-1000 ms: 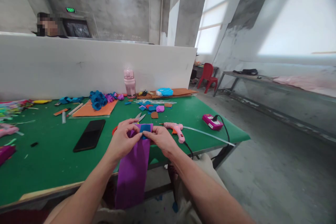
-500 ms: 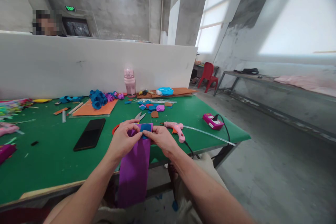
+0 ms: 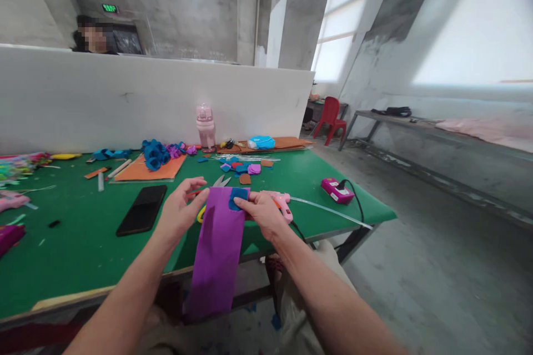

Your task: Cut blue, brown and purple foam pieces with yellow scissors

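A long purple strip of felt-like material (image 3: 219,255) hangs over the table's front edge, its top end raised between my hands. My right hand (image 3: 264,213) pinches the strip's upper right corner, with the thumb on a small dark blue square piece (image 3: 237,198) that lies against the purple. At the upper left edge of the strip is my left hand (image 3: 183,205), thumb and fingers apart, the thumb tip beside the edge. Scissors (image 3: 220,181) lie behind the strip, their handles mostly hidden. A pink glue gun (image 3: 283,202) with a clear glue stick is partly covered by my right hand.
On the green table (image 3: 83,255) are a black phone (image 3: 141,211), an orange sheet (image 3: 172,166) with blue curled pieces (image 3: 154,155), several cut pieces (image 3: 254,168), a pink bottle (image 3: 205,127) and a magenta power box (image 3: 337,191). A white partition (image 3: 166,94) stands behind; a person sits beyond it.
My left hand has moved left, off the blue piece, and its fingers have parted. The strip's top has shifted slightly right and up, showing more purple. My right hand still pinches the corner.
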`<state>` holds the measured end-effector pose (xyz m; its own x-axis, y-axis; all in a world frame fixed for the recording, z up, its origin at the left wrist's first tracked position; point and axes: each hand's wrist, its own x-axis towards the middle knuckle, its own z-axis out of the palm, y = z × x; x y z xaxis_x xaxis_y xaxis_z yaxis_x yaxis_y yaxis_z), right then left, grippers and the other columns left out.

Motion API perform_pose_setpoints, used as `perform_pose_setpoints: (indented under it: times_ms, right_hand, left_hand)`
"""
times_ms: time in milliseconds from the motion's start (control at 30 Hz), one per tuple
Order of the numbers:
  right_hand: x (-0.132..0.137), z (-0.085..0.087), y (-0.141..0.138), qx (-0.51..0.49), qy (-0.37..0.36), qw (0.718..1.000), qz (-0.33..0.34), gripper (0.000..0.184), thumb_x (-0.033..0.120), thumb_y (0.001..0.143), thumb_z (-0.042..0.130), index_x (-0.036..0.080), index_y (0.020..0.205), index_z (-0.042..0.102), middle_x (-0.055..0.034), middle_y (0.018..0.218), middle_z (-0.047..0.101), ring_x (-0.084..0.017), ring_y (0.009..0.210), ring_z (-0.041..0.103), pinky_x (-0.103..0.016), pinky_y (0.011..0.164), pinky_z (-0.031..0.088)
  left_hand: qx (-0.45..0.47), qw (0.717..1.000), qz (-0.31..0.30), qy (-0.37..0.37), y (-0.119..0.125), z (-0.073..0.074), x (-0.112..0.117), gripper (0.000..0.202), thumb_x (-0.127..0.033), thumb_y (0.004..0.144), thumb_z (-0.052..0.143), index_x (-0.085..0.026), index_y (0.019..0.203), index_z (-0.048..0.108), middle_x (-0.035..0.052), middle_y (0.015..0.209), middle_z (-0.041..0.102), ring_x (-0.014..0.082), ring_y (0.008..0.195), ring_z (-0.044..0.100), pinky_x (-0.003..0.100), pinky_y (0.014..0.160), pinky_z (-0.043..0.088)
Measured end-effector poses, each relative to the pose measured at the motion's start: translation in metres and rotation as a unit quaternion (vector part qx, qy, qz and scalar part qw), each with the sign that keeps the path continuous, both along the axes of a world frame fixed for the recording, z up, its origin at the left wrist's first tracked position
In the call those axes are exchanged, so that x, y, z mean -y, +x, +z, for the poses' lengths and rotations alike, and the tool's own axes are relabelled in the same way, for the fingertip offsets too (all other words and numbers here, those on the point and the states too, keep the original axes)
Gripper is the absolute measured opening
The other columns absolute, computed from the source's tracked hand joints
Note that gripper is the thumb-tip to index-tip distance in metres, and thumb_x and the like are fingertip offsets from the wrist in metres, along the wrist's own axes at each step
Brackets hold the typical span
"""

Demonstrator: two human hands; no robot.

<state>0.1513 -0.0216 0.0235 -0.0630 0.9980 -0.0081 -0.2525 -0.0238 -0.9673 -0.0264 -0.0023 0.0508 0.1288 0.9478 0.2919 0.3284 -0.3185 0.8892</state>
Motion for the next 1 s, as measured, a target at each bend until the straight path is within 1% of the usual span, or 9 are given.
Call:
perform_pose_setpoints:
  times_ms: [100, 200, 267, 400, 567, 667, 767, 867, 1000]
  right_hand:
    - [-0.003, 0.002, 0.005, -0.02, 0.004, 0.999, -0.035, 0.039, 0.045, 0.054, 0.077, 0.017, 0.081, 0.071, -0.0014, 0.073, 0.071, -0.012, 0.06, 0.06, -0.028, 0.061, 0.049]
    - [-0.005, 0.004, 0.01, -0.042, 0.023, 0.998, -0.049, 0.039, 0.044, 0.055, 0.077, 0.018, 0.084, 0.071, -0.0005, 0.072, 0.071, -0.013, 0.062, 0.061, -0.029, 0.064, 0.05]
    - [-0.006, 0.003, 0.015, -0.043, 0.034, 0.998, -0.034, 0.037, 0.042, 0.057, 0.077, 0.018, 0.085, 0.071, -0.0002, 0.072, 0.071, -0.013, 0.062, 0.062, -0.029, 0.064, 0.051]
    - [-0.007, -0.002, 0.022, -0.053, 0.011, 0.998, 0.033, 0.035, 0.039, 0.059, 0.078, 0.016, 0.084, 0.07, -0.0022, 0.076, 0.072, -0.013, 0.062, 0.064, -0.029, 0.066, 0.053]
    - [-0.01, -0.008, 0.019, -0.07, -0.024, 0.997, 0.011, 0.037, 0.039, 0.055, 0.08, 0.015, 0.082, 0.071, -0.0026, 0.074, 0.072, -0.012, 0.059, 0.063, -0.028, 0.066, 0.052]
    - [-0.012, -0.009, 0.018, -0.059, -0.028, 0.998, -0.005, 0.037, 0.04, 0.054, 0.08, 0.015, 0.08, 0.071, -0.0021, 0.074, 0.072, -0.011, 0.06, 0.062, -0.028, 0.065, 0.051]
    - [-0.013, -0.008, 0.019, -0.055, -0.04, 0.998, -0.005, 0.037, 0.04, 0.053, 0.081, 0.016, 0.079, 0.071, -0.0016, 0.073, 0.072, -0.011, 0.058, 0.061, -0.028, 0.062, 0.05]
    - [-0.012, -0.007, 0.02, -0.055, -0.052, 0.997, 0.002, 0.038, 0.04, 0.051, 0.081, 0.016, 0.079, 0.07, -0.001, 0.07, 0.071, -0.012, 0.057, 0.06, -0.027, 0.06, 0.049]
    - [-0.009, -0.005, 0.022, -0.034, -0.054, 0.998, 0.009, 0.04, 0.042, 0.05, 0.08, 0.017, 0.079, 0.07, -0.0003, 0.068, 0.071, -0.011, 0.054, 0.059, -0.026, 0.057, 0.048]
  left_hand:
    - [0.042, 0.985, -0.077, -0.149, -0.002, -0.002, 0.004, 0.052, -0.046, 0.07, 0.064, -0.017, 0.112, 0.053, 0.0091, 0.107, 0.065, 0.0246, 0.102, 0.06, 0.036, 0.086, 0.046]
    - [0.065, 0.948, -0.174, -0.258, 0.003, -0.009, 0.014, 0.055, -0.034, 0.064, 0.07, -0.018, 0.114, 0.054, 0.0058, 0.098, 0.069, 0.0241, 0.092, 0.064, 0.033, 0.077, 0.05]
    - [0.077, 0.942, -0.182, -0.272, 0.005, -0.01, 0.019, 0.052, -0.024, 0.061, 0.068, -0.018, 0.111, 0.057, 0.0043, 0.094, 0.07, 0.0234, 0.083, 0.066, 0.031, 0.07, 0.051]
    - [0.043, 0.959, -0.149, -0.237, -0.001, -0.004, 0.023, 0.055, -0.014, 0.058, 0.058, -0.019, 0.113, 0.057, 0.0014, 0.088, 0.07, 0.0219, 0.076, 0.065, 0.027, 0.063, 0.049]
    - [0.008, 0.958, -0.186, -0.22, -0.011, 0.001, 0.019, 0.047, -0.025, 0.067, 0.059, -0.019, 0.114, 0.055, 0.003, 0.091, 0.069, 0.0212, 0.079, 0.064, 0.027, 0.065, 0.049]
    - [-0.161, 0.979, -0.091, -0.091, -0.015, -0.003, 0.007, 0.034, -0.043, 0.081, 0.044, -0.018, 0.099, 0.059, 0.005, 0.085, 0.067, 0.0213, 0.08, 0.063, 0.028, 0.068, 0.048]
    - [-0.348, 0.936, 0.047, 0.004, -0.018, -0.015, -0.008, 0.031, -0.042, 0.081, 0.041, -0.017, 0.085, 0.058, 0.0108, 0.082, 0.063, 0.0286, 0.086, 0.06, 0.036, 0.073, 0.045]
    - [-0.426, 0.902, 0.07, -0.006, -0.017, -0.031, -0.018, 0.028, -0.039, 0.075, 0.049, -0.014, 0.081, 0.058, 0.0184, 0.085, 0.061, 0.0361, 0.088, 0.058, 0.043, 0.072, 0.043]
    - [-0.498, 0.864, 0.067, -0.034, -0.014, -0.039, -0.027, 0.027, -0.037, 0.076, 0.049, -0.013, 0.086, 0.058, 0.0164, 0.085, 0.062, 0.0311, 0.081, 0.061, 0.037, 0.068, 0.045]
